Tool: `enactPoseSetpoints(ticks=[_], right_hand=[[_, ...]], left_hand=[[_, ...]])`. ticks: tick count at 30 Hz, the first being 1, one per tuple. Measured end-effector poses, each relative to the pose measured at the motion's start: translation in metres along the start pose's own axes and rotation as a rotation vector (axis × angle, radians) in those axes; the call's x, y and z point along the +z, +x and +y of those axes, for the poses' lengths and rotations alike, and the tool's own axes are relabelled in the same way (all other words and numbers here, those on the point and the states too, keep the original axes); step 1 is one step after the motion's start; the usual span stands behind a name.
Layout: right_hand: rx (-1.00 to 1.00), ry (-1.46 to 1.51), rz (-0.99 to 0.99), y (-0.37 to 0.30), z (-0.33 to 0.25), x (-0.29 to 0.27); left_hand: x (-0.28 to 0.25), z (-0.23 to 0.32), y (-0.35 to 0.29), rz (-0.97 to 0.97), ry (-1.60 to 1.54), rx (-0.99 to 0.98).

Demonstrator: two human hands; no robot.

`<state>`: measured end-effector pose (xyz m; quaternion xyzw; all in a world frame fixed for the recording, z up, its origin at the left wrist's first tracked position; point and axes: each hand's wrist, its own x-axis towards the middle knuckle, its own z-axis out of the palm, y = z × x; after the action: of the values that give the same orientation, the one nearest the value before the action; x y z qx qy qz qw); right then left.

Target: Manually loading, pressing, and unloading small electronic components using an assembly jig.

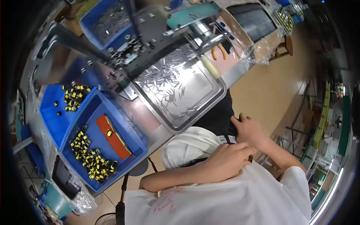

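My left hand (228, 161) is held in front of my white shirt, its fingers curled closed. A small black-and-yellow part (250, 159) shows at its edge, seemingly in its grip. My right hand (248, 130) is just beyond it, above my dark trousers, with fingers bent inward; whatever they may hold is hidden. Left of my lap, a blue bin (140, 150) contains a heap of similar black-and-yellow parts (93, 159) and an orange-red block (112, 137) with one part on it. A second blue bin (52, 116) behind it holds more of these parts.
A metal tray (221, 92) of thin dark strips (165, 80) sits at the table edge beneath a bench machine (202, 28) with a pale handle (210, 66). Orange-handled pliers (219, 52) lie behind. Another blue bin (84, 24) of small grey pieces stands far left.
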<state>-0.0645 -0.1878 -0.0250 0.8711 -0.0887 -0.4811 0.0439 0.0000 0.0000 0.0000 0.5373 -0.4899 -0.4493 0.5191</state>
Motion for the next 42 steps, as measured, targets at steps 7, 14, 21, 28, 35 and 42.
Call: enactPoseSetpoints(ticks=[7, 14, 21, 28, 35, 42], right_hand=[[-0.121, 0.365, 0.411, -0.021, -0.004, 0.011], [0.08, 0.237, 0.296, -0.029, -0.008, 0.041], [-0.026, 0.576, 0.631, -0.045, -0.02, 0.055], [-0.055, 0.279, 0.786, -0.026, 0.002, 0.122], [0.22, 0.921, 0.816, -0.009, -0.012, 0.126], [-0.009, 1.927, 0.271, 0.01, 0.018, 0.114]], left_hand=[[-0.055, -0.009, -0.027, 0.731, -0.435, -0.039], [-0.077, -0.015, -0.051, 0.844, -0.658, -0.058], [-0.088, -0.015, -0.07, 1.002, -0.819, 0.033], [-0.1, -0.013, -0.078, 1.069, -0.857, 0.07], [-0.105, -0.005, -0.077, 1.072, -0.84, 0.059], [-0.12, -0.003, -0.069, 1.14, -0.654, 0.039]])
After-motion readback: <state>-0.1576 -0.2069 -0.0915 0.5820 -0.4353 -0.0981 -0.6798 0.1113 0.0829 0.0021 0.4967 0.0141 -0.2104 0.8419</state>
